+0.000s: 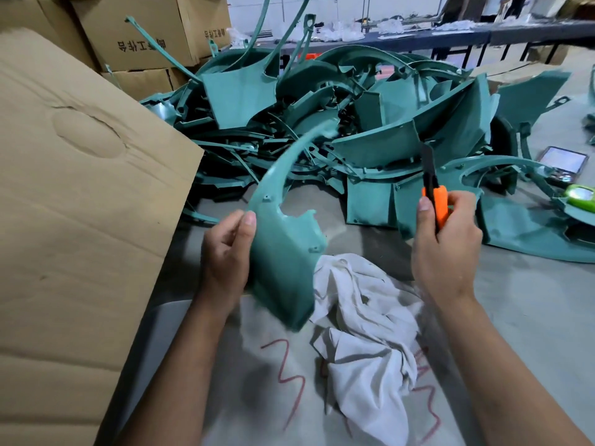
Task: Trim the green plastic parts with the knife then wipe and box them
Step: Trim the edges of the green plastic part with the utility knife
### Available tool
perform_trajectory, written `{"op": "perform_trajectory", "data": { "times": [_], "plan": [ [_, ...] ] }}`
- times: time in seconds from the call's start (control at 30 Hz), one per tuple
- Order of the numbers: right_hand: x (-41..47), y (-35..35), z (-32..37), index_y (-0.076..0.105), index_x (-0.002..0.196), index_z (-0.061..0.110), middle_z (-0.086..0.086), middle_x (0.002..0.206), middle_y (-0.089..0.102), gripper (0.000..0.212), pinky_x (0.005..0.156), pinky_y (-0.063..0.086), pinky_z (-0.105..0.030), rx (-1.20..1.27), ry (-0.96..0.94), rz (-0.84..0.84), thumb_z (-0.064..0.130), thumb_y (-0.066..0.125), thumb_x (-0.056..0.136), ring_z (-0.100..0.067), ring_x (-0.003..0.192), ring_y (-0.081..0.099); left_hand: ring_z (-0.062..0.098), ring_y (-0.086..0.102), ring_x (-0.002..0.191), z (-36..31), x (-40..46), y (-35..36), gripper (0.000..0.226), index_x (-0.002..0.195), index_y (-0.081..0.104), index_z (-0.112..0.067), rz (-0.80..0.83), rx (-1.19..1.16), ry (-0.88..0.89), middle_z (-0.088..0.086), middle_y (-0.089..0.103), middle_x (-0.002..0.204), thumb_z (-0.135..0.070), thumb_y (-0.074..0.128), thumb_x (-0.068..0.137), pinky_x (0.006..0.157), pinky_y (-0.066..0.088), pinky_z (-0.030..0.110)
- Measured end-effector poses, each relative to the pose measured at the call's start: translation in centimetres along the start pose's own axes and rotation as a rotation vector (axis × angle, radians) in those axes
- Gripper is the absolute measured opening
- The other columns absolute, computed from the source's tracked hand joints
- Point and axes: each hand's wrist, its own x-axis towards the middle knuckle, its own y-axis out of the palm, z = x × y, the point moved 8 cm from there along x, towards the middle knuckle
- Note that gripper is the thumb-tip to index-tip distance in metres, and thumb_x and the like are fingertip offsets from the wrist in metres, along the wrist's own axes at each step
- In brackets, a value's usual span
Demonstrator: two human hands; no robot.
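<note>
Your left hand (225, 252) grips 1 green plastic part (283, 246) by its broad lower panel, thumb on the front face and fingers hidden behind it. The part's curved arm sweeps up toward the pile, and its tip is smeared by motion blur, so its end is hard to make out. Your right hand (446, 239) is closed around the orange knife (434, 194), which points up with its dark blade extended, well apart from the held part. The lower end of the knife handle is hidden inside your palm.

Behind both hands, a tangled pile of green parts (338, 123) covers the table (531, 317); many pieces overlap, so single shapes cannot be separated. A crumpled white cloth (363, 333) lies on the table between your forearms, its upper edge tucked behind the held part. Red scribbles (286, 378) mark the table beside it.

A large cardboard flap (80, 204) fills the left side and blocks whatever lies behind it. Stacked cardboard boxes (145, 33) stand behind, closed. On the right, a phone (563, 165) and a bright green object (581, 196) sit among the parts, the latter cut off by the edge.
</note>
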Motion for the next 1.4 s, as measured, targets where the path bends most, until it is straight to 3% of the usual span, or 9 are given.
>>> {"op": "perform_trajectory", "data": {
  "times": [0.17, 0.3, 0.5, 0.6, 0.7, 0.87, 1.0, 1.17, 1.4],
  "plan": [
    [-1.1, 1.2, 3.6, 0.047, 0.102, 0.021, 0.011, 0.069, 0.049, 0.008, 0.055, 0.029, -0.02, 0.086, -0.214, 0.152, 0.027, 0.05, 0.107, -0.006, 0.06, 0.048, 0.02, 0.036, 0.053, -4.9, -1.8, -2.0, 0.041, 0.07, 0.043, -0.016, -0.335, 0.502, 0.497, -0.001, 0.041, 0.057, -0.034, 0.054, 0.105, 0.052, 0.024, 0.032],
    [-3.1, 3.3, 6.0, 0.059, 0.103, 0.017, 0.017, 0.075, 0.053, 0.018, 0.064, 0.036, -0.014, 0.272, -0.25, 0.371, 0.034, 0.066, 0.099, -0.004, 0.064, 0.052, 0.019, 0.055, 0.063, -7.0, -3.1, 1.0, 0.031, 0.081, 0.072, -0.007, -0.226, 0.567, 0.7, 0.008, 0.067, 0.07, -0.032, 0.068, 0.099, 0.059, 0.037, 0.018],
    [-3.7, 4.8, 4.9, 0.073, 0.099, 0.01, 0.019, 0.057, 0.054, 0.018, 0.055, 0.041, -0.012, 0.528, -0.07, 0.524, 0.02, 0.084, 0.087, 0.002, 0.051, 0.046, 0.004, 0.068, 0.076, -6.6, -3.5, 4.5, 0.03, 0.097, 0.068, -0.025, 0.005, 0.284, 0.463, -0.011, 0.071, 0.081, -0.035, 0.087, 0.075, 0.066, 0.049, 0.015],
    [-3.1, 4.5, 3.9, 0.057, 0.08, -0.01, -0.019, 0.057, 0.04, 0.054, 0.052, 0.035, -0.033, 0.619, 0.058, 0.46, 0.038, 0.082, 0.083, -0.019, 0.053, 0.038, 0.013, 0.073, 0.085, -3.0, -2.4, 4.8, 0.043, 0.11, 0.066, -0.025, 0.167, -0.114, 0.126, -0.004, 0.076, 0.091, -0.024, 0.088, 0.073, 0.077, 0.057, 0.026],
    [-2.7, 4.6, 3.4, 0.052, 0.079, -0.01, -0.026, 0.06, 0.036, 0.057, 0.053, 0.031, -0.039, 0.615, 0.105, 0.47, 0.04, 0.08, 0.085, -0.023, 0.054, 0.033, 0.015, 0.073, 0.09, -0.1, -2.3, 5.8, 0.023, 0.102, 0.076, -0.019, 0.299, -0.134, -0.065, 0.004, 0.079, 0.099, -0.019, 0.079, 0.08, 0.082, 0.058, 0.035],
    [-3.1, 3.8, 4.6, 0.056, 0.102, 0.016, 0.021, 0.066, 0.055, 0.036, 0.056, 0.037, -0.009, 0.363, -0.095, 0.427, 0.05, 0.067, 0.098, 0.0, 0.055, 0.05, 0.022, 0.071, 0.078, -0.9, -2.5, 5.1, 0.013, 0.096, 0.075, -0.01, 0.1, 0.084, 0.118, 0.006, 0.075, 0.083, -0.02, 0.067, 0.095, 0.071, 0.057, 0.039],
    [-4.1, 3.9, 6.7, 0.049, 0.092, 0.02, 0.012, 0.067, 0.05, 0.037, 0.054, 0.032, -0.013, 0.288, -0.332, 0.491, 0.053, 0.041, 0.107, -0.005, 0.057, 0.047, -0.003, 0.068, 0.103, -3.4, -2.4, 3.7, 0.029, 0.121, 0.071, -0.02, -0.058, 0.221, 0.357, -0.013, 0.073, 0.108, -0.004, 0.062, 0.098, 0.087, 0.051, 0.015],
    [-6.0, 6.0, 7.8, 0.044, 0.084, 0.024, 0.009, 0.062, 0.041, 0.045, 0.053, 0.038, -0.035, 0.167, -0.459, 0.616, 0.062, 0.035, 0.106, -0.014, 0.056, 0.046, -0.005, 0.065, 0.101, -3.9, -2.5, 3.3, 0.032, 0.106, 0.074, -0.003, -0.077, 0.358, 0.462, -0.009, 0.068, 0.107, 0.017, 0.058, 0.086, 0.091, 0.041, 0.005],
    [-4.6, 5.2, 6.3, 0.037, 0.077, 0.021, 0.01, 0.054, 0.035, 0.04, 0.046, 0.033, -0.039, 0.015, -0.395, 0.414, 0.046, 0.044, 0.108, -0.015, 0.047, 0.04, -0.008, 0.06, 0.084, -3.4, -2.5, 3.5, 0.017, 0.109, 0.075, 0.0, -0.046, 0.315, 0.366, 0.0, 0.072, 0.091, -0.005, 0.061, 0.099, 0.079, 0.043, 0.007]
  ]
}}
